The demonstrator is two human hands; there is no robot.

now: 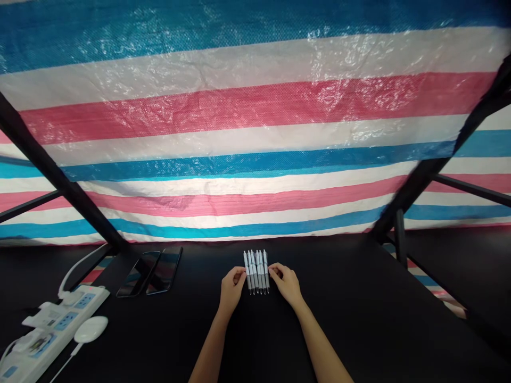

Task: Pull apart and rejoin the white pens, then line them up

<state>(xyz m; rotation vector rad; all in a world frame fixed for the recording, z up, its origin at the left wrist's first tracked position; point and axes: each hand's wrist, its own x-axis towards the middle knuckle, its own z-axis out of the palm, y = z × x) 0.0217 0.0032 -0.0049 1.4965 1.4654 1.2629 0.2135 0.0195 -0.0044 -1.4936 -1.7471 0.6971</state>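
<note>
Pens point(256, 273): long axes near-far, dark ends toward person. Left hand point(232, 288), right hand point(289, 286) flank pens, fingers curled; pinch: cannot tell.

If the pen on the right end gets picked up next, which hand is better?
Probably the right hand: its fingertips are by that pen, touching or nearly so. The left hand is at the opposite end, with the other pens in between.

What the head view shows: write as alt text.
A person's left hand and right hand flank a row of slim white pens on a black tabletop. At left lie two glossy black phone-like slabs and a white plastic power strip; behind hangs multicoloured striped plastic sheeting.
</note>
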